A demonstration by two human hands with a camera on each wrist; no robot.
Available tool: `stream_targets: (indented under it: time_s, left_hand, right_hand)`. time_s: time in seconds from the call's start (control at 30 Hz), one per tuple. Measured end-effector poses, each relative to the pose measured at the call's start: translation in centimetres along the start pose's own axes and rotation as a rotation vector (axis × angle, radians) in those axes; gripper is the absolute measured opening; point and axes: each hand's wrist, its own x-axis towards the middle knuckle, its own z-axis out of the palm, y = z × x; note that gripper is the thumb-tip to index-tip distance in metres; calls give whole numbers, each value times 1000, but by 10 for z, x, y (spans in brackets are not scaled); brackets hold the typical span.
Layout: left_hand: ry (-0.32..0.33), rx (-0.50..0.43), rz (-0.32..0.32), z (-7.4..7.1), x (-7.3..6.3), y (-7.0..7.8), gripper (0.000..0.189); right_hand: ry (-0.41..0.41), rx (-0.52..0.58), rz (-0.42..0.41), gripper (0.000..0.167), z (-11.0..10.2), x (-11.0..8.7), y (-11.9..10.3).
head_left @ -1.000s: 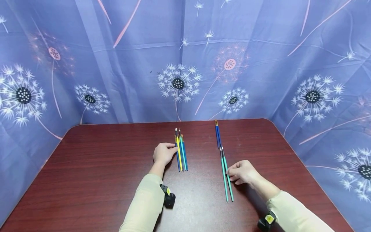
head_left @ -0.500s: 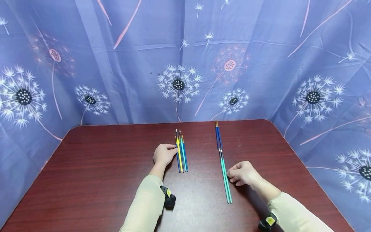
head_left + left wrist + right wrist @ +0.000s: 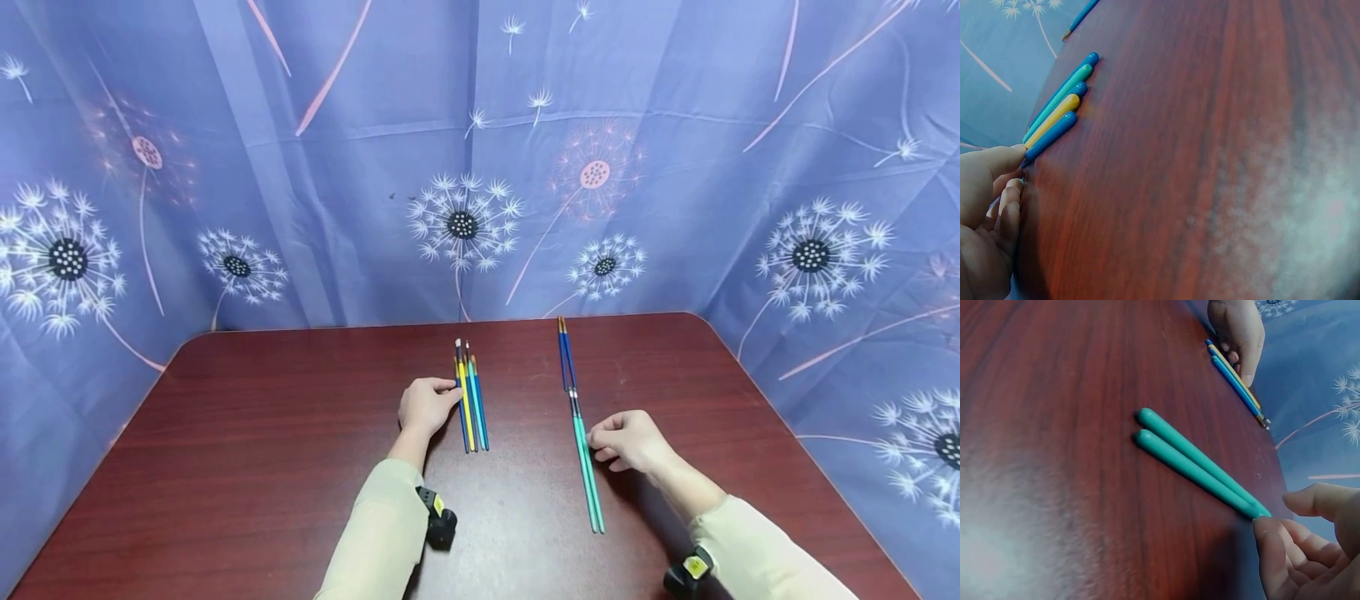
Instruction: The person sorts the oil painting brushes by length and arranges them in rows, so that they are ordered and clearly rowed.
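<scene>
On the left lies a row of paintbrushes with blue, yellow (image 3: 468, 421) and teal handles, bristles pointing away. My left hand (image 3: 426, 406) rests at its left side, thumb tip by the yellow brush and the outer blue brush (image 3: 1050, 134). To the right lie two paintbrushes with teal handles (image 3: 592, 487), close together, one slightly apart at its end in the right wrist view. My right hand (image 3: 628, 440) touches their right side with a fingertip, and its thumb (image 3: 1319, 501) stands apart from the handles. Their ferrules meet the ends of two blue-handled paintbrushes (image 3: 564, 358) farther back.
All the brushes lie on a dark red-brown wooden table (image 3: 247, 450). Behind its far edge hangs a blue cloth (image 3: 337, 192) with dandelion prints. Small black cameras (image 3: 441, 525) are strapped at both wrists, over pale sleeves.
The two teal brushes, spread apart at their near ends a second ago, have come together side by side. My right hand stays at their right side; the left hand has hardly moved.
</scene>
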Motion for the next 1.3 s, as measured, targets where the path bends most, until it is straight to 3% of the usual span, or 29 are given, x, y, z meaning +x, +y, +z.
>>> stream_targets:
  time_s: [0.8,1.3]
  left_hand:
    - [8,-5,0,1,1,0,24]
    - [5,-3,11,0,-2,-1,24]
  right_hand:
    - [67,45,-92,24,7,22,-27]
    - [79,109,-93,23,34,36,-47]
